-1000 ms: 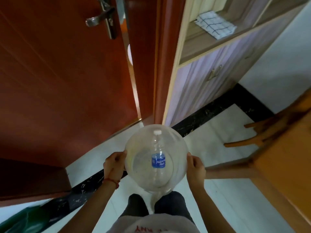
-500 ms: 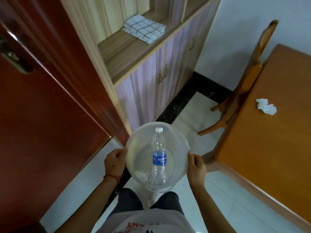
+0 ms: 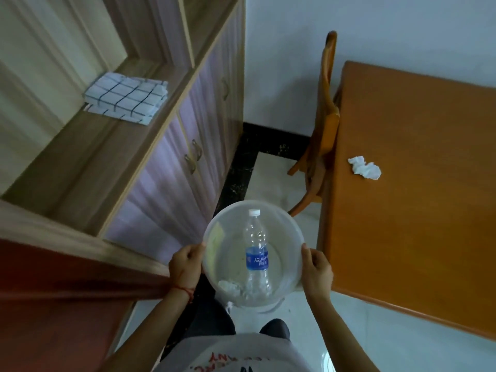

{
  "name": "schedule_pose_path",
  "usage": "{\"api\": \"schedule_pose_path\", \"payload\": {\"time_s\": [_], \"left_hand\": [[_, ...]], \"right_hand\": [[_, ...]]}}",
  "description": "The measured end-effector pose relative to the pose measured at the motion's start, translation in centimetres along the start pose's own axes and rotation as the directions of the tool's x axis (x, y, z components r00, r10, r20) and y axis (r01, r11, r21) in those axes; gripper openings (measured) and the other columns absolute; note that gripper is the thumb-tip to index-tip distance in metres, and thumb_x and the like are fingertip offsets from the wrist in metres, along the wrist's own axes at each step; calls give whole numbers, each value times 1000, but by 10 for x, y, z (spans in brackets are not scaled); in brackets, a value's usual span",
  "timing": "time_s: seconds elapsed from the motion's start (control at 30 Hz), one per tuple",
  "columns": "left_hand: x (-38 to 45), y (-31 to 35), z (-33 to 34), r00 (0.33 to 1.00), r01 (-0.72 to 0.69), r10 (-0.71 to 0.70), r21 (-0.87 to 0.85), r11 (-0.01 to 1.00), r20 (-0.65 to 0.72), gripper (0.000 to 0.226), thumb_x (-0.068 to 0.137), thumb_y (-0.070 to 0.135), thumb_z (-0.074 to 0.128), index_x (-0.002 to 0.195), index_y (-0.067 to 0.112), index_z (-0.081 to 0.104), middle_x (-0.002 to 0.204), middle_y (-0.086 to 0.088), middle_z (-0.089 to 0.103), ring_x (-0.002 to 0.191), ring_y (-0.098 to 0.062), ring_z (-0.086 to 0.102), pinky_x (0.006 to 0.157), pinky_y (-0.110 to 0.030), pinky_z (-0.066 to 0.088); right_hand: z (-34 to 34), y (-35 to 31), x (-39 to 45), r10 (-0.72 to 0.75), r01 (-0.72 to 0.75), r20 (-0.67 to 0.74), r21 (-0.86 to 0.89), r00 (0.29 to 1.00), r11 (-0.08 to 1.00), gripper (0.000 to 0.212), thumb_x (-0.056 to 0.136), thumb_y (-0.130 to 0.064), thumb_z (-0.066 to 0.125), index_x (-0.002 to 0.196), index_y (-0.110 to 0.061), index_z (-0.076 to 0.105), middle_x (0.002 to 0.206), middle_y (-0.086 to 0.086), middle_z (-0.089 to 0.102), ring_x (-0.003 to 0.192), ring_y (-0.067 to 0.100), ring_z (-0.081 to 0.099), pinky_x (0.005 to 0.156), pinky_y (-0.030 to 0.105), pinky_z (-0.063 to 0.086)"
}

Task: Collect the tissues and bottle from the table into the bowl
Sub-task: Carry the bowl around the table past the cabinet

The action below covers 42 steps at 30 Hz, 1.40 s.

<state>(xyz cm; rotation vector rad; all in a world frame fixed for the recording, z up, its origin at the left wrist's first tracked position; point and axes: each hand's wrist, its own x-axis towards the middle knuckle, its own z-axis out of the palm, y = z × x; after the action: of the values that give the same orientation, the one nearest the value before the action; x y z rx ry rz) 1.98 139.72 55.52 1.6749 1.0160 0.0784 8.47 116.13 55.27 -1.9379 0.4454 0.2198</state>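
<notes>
I hold a clear plastic bowl (image 3: 291, 229) in front of my waist, my left hand (image 3: 186, 264) gripping its left rim and my right hand (image 3: 316, 269) its right rim. Inside lies an empty clear bottle (image 3: 257, 253) with a blue label and white cap, cap pointing away from me. A crumpled white tissue (image 3: 229, 287) rests at the bowl's near left bottom. Another crumpled white tissue (image 3: 365, 168) lies on the orange wooden table (image 3: 418, 210) to my right, near its left edge.
A wooden chair (image 3: 324, 124) is tucked against the table's left side. A cabinet with lilac doors (image 3: 171, 189) runs along the left, a folded checked cloth (image 3: 126, 98) on its shelf. A red-brown door (image 3: 53, 304) is at lower left. White floor tiles lie below.
The view has swung right from the door toward the cabinet and table. The table and its tissue have come into sight. Both hands keep holding the bowl.
</notes>
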Motion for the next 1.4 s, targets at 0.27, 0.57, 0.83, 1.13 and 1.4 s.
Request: {"api": "schedule_pose_path", "payload": {"time_s": [0.27, 0.57, 0.83, 1.13, 1.4], "left_hand": [[77, 56, 31, 988, -91, 82, 70, 993, 130, 30, 71, 43, 56, 63, 15, 59, 70, -16, 63, 75, -25, 58, 74, -43, 50], [116, 97, 72, 983, -108, 89, 109, 988, 162, 31, 68, 46, 53, 55, 17, 55, 59, -7, 55, 66, -23, 51, 66, -34, 43], [140, 126, 120, 979, -135, 98, 214, 967, 177, 34, 85, 29, 58, 55, 17, 50, 55, 0, 49, 61, -19, 45, 54, -28, 35], [170, 146, 143, 949, -224, 141, 288, 931, 281, 27, 89, 25, 53, 66, 11, 54, 62, -6, 54, 68, -24, 50, 56, -28, 37], [195, 149, 149, 889, -374, 213, 374, 849, 405, 36, 91, 26, 48, 57, 17, 42, 55, -3, 45, 65, -24, 47, 54, -31, 30]], "right_hand": [[17, -28, 45, 36, -31, -135, 39, 990, 999, 21, 91, -30, 49, 84, -14, 60, 72, -7, 60, 68, 7, 57, 56, 17, 40], [18, -41, 102, 49, -45, -157, 27, 986, 999, 29, 92, -35, 46, 83, -11, 61, 74, 2, 65, 68, 18, 62, 57, 24, 48], [2, -56, 155, 71, -69, -160, 23, 985, 997, 31, 92, -36, 45, 87, -10, 62, 72, -3, 63, 67, 12, 60, 54, 19, 45], [4, -69, 177, 118, -117, -209, 14, 971, 993, 28, 92, -34, 46, 84, -10, 60, 67, -3, 59, 60, 10, 53, 52, 20, 43], [7, -69, 177, 109, -126, -220, -63, 969, 990, 23, 92, -30, 48, 83, -14, 61, 67, -3, 60, 60, 12, 55, 52, 18, 42]]}}
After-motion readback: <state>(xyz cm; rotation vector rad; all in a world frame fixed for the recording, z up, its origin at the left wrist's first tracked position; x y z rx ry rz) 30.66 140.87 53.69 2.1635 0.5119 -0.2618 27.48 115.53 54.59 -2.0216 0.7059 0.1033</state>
